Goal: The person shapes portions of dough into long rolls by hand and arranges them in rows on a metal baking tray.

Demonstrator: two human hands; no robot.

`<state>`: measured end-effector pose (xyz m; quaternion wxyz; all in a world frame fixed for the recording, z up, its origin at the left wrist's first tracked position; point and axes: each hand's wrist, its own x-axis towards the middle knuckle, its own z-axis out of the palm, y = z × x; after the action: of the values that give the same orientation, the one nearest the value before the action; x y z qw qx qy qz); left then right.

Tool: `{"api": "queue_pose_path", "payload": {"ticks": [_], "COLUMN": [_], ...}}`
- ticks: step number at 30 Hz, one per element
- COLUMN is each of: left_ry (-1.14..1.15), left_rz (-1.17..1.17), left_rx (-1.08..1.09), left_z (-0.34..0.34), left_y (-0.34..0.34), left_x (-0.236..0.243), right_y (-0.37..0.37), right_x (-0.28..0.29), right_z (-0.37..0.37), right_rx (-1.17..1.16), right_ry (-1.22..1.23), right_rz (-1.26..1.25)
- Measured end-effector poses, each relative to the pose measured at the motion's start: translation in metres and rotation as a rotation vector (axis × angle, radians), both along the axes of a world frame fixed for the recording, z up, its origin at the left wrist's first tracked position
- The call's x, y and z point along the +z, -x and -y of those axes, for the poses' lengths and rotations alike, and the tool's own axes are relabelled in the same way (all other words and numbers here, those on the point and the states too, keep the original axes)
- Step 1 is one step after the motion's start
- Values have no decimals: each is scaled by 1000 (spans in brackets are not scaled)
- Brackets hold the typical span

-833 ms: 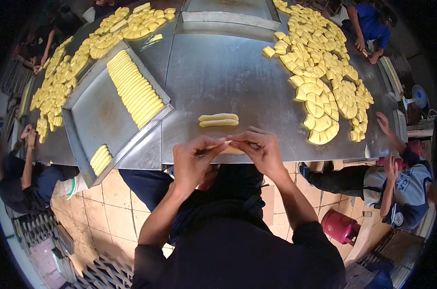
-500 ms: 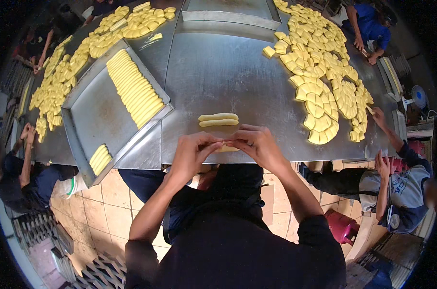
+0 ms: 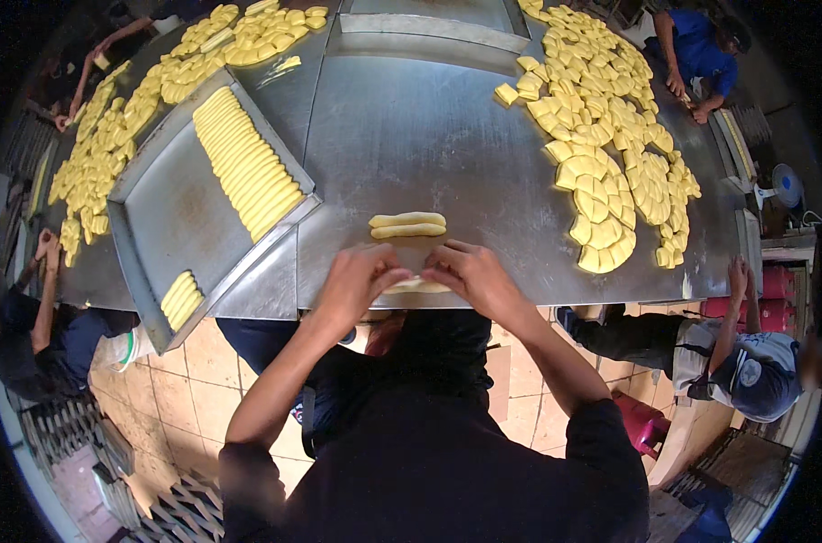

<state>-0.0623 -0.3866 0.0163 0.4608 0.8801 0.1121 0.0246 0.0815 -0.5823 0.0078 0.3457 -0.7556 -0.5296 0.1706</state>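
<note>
A piece of yellow dough [image 3: 417,287] lies at the table's near edge, partly hidden under my fingers. My left hand [image 3: 357,282] has its fingers curled and pinched at the dough's left part. From the other side my right hand [image 3: 480,279] pinches it with thumb and fingers, the fingertips of both hands a small gap apart. Just beyond them, two rolled dough sticks [image 3: 408,224] rest side by side on the steel table [image 3: 411,127].
To my left, a metal tray [image 3: 171,213] holds a long row of dough sticks [image 3: 248,167] and a short group [image 3: 182,300]. Cut dough pieces [image 3: 601,181] spread at right, more [image 3: 112,136] at far left. Another tray [image 3: 429,29] stands at the back. Several people work around the table.
My hands have drawn slightly apart at the fingertips, showing more of the dough beneath. At right, a co-worker's hands have shifted and the head has bent forward.
</note>
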Motion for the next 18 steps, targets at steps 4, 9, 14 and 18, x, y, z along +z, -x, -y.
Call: {"api": "queue_pose_path", "payload": {"ticks": [4, 9, 14, 18], "left_ry": [-397, -358, 138, 227], "left_rz": [153, 238, 189, 15], "left_rx": [-11, 63, 133, 74], "left_z": [3, -5, 0, -5], "left_y": [-6, 1, 15, 2], "left_x": [-5, -18, -21, 6], "right_y": [-5, -17, -15, -7], "right_x": [5, -9, -11, -4], "right_z": [0, 14, 33, 24], "right_rx": [-173, -143, -109, -123], "right_ry": [-31, 17, -123, -51], "right_rz": [420, 294, -74, -48]}}
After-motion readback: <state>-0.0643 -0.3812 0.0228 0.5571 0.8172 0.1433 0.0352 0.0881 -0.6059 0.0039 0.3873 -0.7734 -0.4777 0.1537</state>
